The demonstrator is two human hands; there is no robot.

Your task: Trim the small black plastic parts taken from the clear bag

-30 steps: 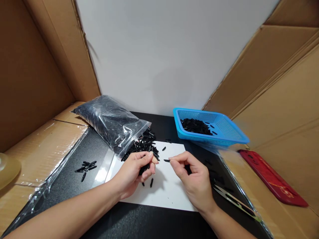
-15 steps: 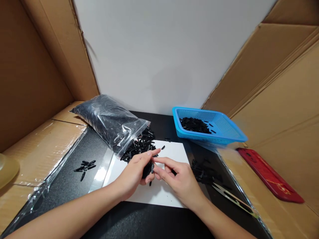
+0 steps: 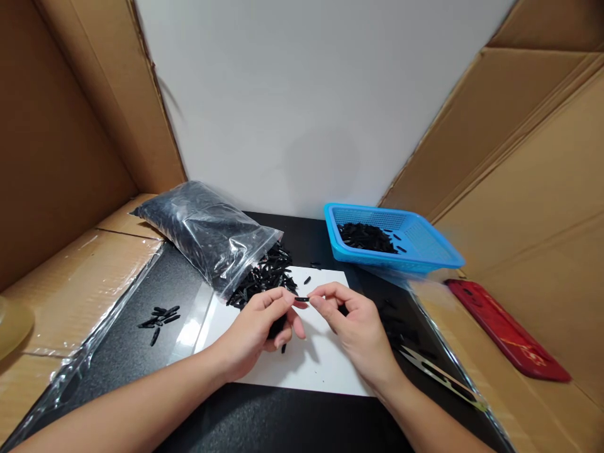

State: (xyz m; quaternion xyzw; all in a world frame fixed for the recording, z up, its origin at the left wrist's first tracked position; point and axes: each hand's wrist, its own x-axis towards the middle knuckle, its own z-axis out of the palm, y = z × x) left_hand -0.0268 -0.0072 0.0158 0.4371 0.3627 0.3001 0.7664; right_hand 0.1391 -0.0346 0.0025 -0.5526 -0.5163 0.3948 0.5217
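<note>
Left hand [image 3: 257, 327] curled shut round a clump of black pieces [image 3: 277, 327]; right hand [image 3: 358, 327] pinches one piece [image 3: 302, 299] between thumb and forefinger — both above the white sheet [image 3: 321, 371].

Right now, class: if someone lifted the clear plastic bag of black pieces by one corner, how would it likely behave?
The plastic bag looks thin and wrinkled, so it would probably sag. Its mouth lies open with black pieces spilled onto the white sheet, so more would likely pour out. Packed full, it seems fairly heavy.

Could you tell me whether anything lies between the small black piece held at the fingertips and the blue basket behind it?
Nothing visible does: the black piece and blue basket have only white sheet and dark mat between them.
</note>
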